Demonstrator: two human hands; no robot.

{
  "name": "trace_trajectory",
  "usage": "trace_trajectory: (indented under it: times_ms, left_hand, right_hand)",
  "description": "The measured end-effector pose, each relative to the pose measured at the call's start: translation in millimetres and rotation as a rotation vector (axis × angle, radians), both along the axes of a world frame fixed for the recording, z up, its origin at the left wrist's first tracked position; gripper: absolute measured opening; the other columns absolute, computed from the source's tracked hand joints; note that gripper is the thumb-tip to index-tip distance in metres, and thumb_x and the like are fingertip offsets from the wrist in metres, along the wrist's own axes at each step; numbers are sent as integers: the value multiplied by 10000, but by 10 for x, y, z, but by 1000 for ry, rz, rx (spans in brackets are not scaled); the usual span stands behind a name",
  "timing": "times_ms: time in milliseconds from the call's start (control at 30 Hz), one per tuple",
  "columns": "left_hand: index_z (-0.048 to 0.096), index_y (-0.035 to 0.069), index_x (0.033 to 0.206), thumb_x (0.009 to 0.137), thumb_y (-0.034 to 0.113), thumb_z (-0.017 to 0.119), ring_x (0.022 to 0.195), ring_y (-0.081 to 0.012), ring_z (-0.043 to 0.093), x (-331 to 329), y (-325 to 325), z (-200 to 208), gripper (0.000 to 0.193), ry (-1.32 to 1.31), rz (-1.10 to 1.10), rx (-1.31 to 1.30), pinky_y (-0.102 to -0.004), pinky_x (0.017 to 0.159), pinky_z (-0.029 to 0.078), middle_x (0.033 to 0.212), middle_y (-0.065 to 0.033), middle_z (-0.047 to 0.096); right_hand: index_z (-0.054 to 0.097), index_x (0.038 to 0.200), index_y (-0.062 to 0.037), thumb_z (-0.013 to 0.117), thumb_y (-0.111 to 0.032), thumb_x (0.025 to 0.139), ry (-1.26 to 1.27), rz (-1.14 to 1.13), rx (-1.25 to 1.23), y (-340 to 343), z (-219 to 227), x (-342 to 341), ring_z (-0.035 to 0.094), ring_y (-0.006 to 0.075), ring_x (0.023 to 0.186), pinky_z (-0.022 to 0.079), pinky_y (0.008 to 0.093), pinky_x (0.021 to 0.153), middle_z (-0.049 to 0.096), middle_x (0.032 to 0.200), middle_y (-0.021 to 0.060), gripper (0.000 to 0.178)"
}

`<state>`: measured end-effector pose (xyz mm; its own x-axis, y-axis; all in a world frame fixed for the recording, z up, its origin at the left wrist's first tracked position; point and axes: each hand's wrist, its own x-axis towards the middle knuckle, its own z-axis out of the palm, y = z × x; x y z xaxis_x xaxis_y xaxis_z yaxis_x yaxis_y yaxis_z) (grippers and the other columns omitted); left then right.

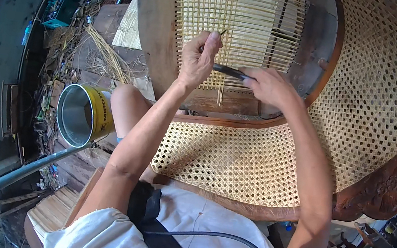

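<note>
A wooden seat frame (152, 37) lies before me, its opening strung with pale cane strands (205, 4), crossed into a grid at the left and single rows at the right. My left hand (198, 61) is closed over the grid. A thin dark pointed tool (223, 32) shows just beyond its thumb; the rest is hidden in the fist. My right hand (270, 88), slightly blurred, is closed on one end of a dark, slightly curved bar (229, 71). The bar's other end meets the left hand's edge; whether they touch, I cannot tell.
A finished woven cane panel (371, 95) with a carved brown wooden rim (381, 194) curves round the right and near side. A yellow metal bucket (98, 110) stands at the left by a bundle of loose cane (108, 53). A metal pipe (25, 168) runs along the lower left.
</note>
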<state>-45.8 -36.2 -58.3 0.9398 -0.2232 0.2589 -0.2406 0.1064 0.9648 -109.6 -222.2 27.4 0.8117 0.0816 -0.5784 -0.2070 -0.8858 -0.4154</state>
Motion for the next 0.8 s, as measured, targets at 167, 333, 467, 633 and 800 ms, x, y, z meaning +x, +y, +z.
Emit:
trace_trajectory:
  times_ms: [167, 333, 467, 633, 800]
  left_hand:
    - [585, 15, 827, 1083, 301, 459, 626, -56, 355, -62, 2, 85, 404, -10, 18, 26, -238, 562, 306, 693, 42, 446]
    - [587, 11, 830, 1084, 290, 454, 633, -57, 348, -154, -33, 86, 400, -34, 8, 29, -238, 569, 302, 705, 43, 444]
    - [567, 20, 802, 1083, 272, 457, 645, -60, 339, -149, -22, 64, 394, -29, 30, 47, -245, 579, 305, 709, 43, 431]
    - [487, 55, 721, 1079, 268, 460, 641, -84, 369, -287, 311, 37, 417, 30, 112, -114, -255, 591, 330, 713, 4, 445]
    - [584, 28, 795, 1070, 277, 473, 630, -69, 385, -408, 465, -43, 387, 88, 78, -63, -243, 580, 343, 707, 24, 452]
  right_hand:
    - [566, 1383, -189, 543, -247, 991, -336, -23, 50, -149, -115, 27, 680, 389, 960, 535, 458, 871, 700, 1078, 200, 397]
    - [582, 1361, -199, 538, -234, 986, -264, 8, 27, -168, -90, 26, 658, 391, 1035, 522, 478, 916, 691, 1128, 180, 379]
    - [583, 1357, -209, 523, -233, 992, -205, 40, -6, -87, -69, -7, 647, 389, 1073, 516, 490, 953, 685, 1172, 156, 371]
    - [565, 1379, -238, 541, -272, 990, -123, 64, -15, -22, -129, -132, 661, 391, 1019, 518, 488, 917, 700, 1074, 183, 390]
    - [549, 1382, -190, 513, -257, 1003, -93, -22, -14, 75, -265, -233, 663, 384, 988, 520, 481, 899, 693, 1022, 204, 387]
